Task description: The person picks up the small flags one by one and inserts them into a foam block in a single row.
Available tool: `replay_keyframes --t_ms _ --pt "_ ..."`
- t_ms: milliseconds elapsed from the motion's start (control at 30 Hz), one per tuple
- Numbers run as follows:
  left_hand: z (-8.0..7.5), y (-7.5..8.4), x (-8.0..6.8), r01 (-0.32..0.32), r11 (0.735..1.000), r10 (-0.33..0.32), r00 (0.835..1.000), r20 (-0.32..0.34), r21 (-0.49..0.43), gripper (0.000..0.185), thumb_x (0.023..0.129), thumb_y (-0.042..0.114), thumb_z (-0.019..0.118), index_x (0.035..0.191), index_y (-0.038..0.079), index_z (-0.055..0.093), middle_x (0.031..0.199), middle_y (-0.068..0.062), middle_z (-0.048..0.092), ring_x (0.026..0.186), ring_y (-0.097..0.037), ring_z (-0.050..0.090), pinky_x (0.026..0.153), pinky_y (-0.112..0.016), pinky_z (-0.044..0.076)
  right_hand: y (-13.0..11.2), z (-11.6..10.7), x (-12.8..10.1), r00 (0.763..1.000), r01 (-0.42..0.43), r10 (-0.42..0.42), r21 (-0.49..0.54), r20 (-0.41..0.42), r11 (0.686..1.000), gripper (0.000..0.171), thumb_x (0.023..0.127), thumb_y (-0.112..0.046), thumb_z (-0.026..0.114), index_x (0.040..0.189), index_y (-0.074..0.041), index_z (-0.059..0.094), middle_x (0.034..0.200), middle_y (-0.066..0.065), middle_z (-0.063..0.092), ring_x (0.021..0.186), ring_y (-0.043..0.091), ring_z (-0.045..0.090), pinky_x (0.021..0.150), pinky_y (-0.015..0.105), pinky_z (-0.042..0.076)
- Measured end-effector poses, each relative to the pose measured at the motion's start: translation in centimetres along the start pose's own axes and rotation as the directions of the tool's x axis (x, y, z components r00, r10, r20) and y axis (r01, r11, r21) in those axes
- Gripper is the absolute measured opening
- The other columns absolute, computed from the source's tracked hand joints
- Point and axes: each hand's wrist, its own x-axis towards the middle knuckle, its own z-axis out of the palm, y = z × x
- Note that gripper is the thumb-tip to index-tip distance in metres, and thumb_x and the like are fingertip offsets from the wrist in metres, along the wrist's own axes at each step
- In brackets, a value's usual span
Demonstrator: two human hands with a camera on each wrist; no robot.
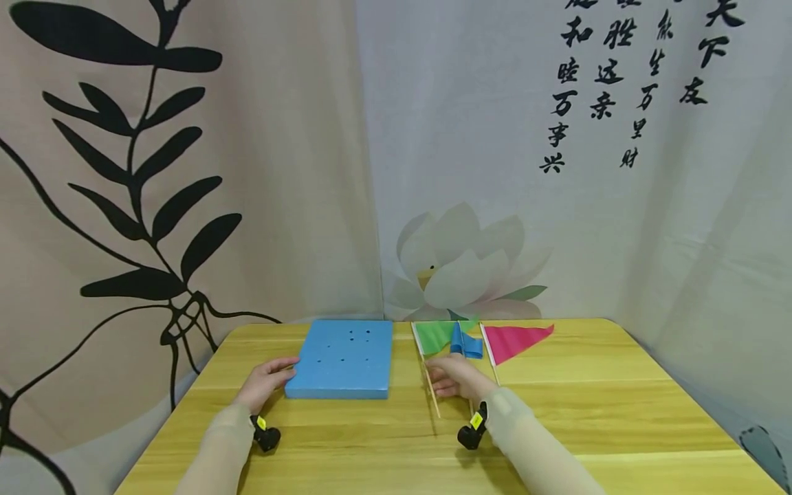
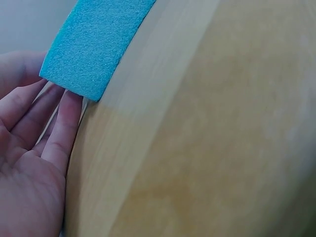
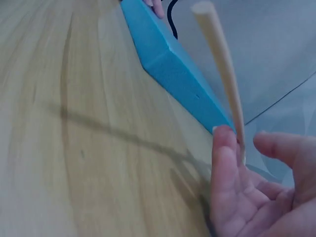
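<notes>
A blue foam block (image 1: 343, 357) with several small holes lies flat on the wooden table (image 1: 588, 412). My left hand (image 1: 267, 380) rests with straight fingers against the block's near left corner (image 2: 94, 44); the palm (image 2: 34, 163) holds nothing. My right hand (image 1: 454, 378) pinches the wooden stick (image 3: 224, 74) of what looks like the green flag (image 1: 441, 333), and the stick's near end is raised off the table. A blue flag (image 1: 465, 342) and a pink flag (image 1: 516, 340) lie just beyond that hand. The block (image 3: 173, 69) sits to the left of it.
Printed curtains hang close behind the table's far edge. A bare stretch of tabletop lies near me and to the right of the pink flag. Black wrist cameras (image 1: 266, 434) sit on both forearms.
</notes>
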Motion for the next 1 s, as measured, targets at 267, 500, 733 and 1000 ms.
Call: replay_keyframes --t_ms 267,500,733,1000 --pt "-0.1 -0.4 0.2 0.006 1.000 -0.006 1.000 0.003 -0.001 0.045 0.098 0.020 0.060 0.138 0.002 0.053 0.144 -0.020 0.045 0.127 -0.036 0.047 0.105 -0.049 0.040 -0.1 0.6 0.5 0.999 -0.009 0.005 0.101 0.037 0.995 0.033 0.099 -0.017 0.053 0.123 0.006 0.051 0.078 0.001 0.065 0.057 0.010 0.061 0.057 0.024 0.055" --pt "-0.2 -0.5 0.3 -0.008 1.000 0.008 1.000 0.001 0.004 0.044 0.098 0.020 0.059 0.138 0.002 0.053 0.144 -0.020 0.045 0.126 -0.036 0.048 0.104 -0.049 0.041 -0.3 1.0 0.5 0.999 -0.005 -0.004 0.168 0.050 0.986 0.045 0.099 -0.014 0.053 0.138 0.007 0.043 0.086 0.002 0.065 0.056 0.009 0.060 0.058 0.025 0.056" --pt "-0.3 -0.5 0.5 -0.011 1.000 0.011 1.000 0.000 0.005 0.045 0.098 0.020 0.060 0.138 0.002 0.053 0.143 -0.021 0.045 0.127 -0.036 0.047 0.104 -0.049 0.041 -1.3 1.6 -0.1 0.995 0.087 -0.095 0.206 0.029 0.975 0.047 0.100 -0.015 0.053 0.139 0.008 0.040 0.112 0.018 0.062 0.061 0.012 0.060 0.057 0.021 0.053" --pt "-0.2 -0.6 0.3 -0.016 1.000 0.016 1.000 0.001 -0.011 0.045 0.098 0.020 0.060 0.138 0.001 0.053 0.143 -0.021 0.045 0.128 -0.037 0.046 0.105 -0.049 0.040 -2.4 2.0 -0.5 0.983 0.185 -0.173 0.256 -0.067 0.949 0.035 0.098 -0.013 0.057 0.129 0.001 0.051 0.102 0.013 0.064 0.058 0.015 0.062 0.054 0.024 0.055"
